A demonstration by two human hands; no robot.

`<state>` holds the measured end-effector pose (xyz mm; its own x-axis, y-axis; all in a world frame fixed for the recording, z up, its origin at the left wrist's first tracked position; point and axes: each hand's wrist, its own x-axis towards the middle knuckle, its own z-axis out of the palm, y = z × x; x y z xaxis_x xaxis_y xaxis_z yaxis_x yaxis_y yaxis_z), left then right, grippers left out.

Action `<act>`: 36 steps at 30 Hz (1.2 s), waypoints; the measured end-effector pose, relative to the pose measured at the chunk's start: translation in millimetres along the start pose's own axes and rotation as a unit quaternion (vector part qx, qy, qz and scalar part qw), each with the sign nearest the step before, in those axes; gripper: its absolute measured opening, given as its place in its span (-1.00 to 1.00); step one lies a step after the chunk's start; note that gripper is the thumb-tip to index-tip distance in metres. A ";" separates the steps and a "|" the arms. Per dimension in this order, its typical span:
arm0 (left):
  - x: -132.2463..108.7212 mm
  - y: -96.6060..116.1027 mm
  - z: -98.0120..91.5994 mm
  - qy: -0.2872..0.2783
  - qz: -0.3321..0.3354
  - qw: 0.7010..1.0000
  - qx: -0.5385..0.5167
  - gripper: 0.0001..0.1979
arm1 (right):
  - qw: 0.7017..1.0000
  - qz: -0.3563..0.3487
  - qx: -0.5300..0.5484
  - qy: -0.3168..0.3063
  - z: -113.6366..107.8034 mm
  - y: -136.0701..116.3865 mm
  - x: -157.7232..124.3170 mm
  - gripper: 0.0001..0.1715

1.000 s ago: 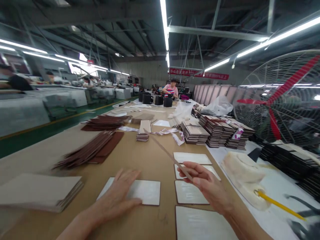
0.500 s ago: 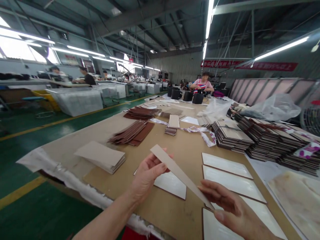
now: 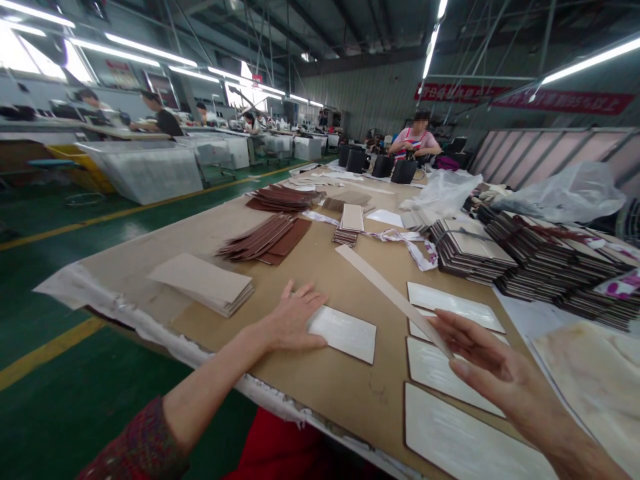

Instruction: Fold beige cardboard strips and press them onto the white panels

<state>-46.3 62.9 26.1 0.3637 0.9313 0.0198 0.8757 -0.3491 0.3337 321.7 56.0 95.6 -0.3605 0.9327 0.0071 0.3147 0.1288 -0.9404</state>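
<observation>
Fingers of the right hand (image 3: 495, 373) clamp the near end of the cardboard strip (image 3: 393, 298), which points away to the left; the left hand (image 3: 295, 320) lies spread on 1 white card (image 3: 350, 333).

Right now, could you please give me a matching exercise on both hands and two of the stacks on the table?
Column one:
1 left hand
2 right hand
3 tan card stack
4 brown sheets

Column two:
A fanned out, farther back
B holding a long strip
C flat, touching a white panel
D near the left edge of the table

Pairs: 1-C, 2-B, 3-D, 4-A
</observation>
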 end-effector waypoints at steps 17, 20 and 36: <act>-88.5 -23.8 -2.8 0.115 -0.095 0.981 -0.127 -0.18 | 0.933 -0.057 -0.339 -0.105 19.3 18.1 23.1 -0.29; -99.5 -31.5 -1.6 0.113 -0.113 0.976 -0.148 -0.21 | 0.926 -0.071 -0.346 -0.135 30.0 19.2 35.4 -0.29; -96.4 -34.6 6.2 0.147 -0.088 0.979 -0.108 -0.26 | 0.906 -0.129 -0.353 -0.194 72.2 25.8 59.4 -0.29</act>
<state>-109.7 -15.4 6.9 0.0779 0.9760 0.2034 0.8170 -0.1794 0.5480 245.0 90.5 47.2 -0.7402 0.6704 -0.0526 0.6100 0.6364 -0.4722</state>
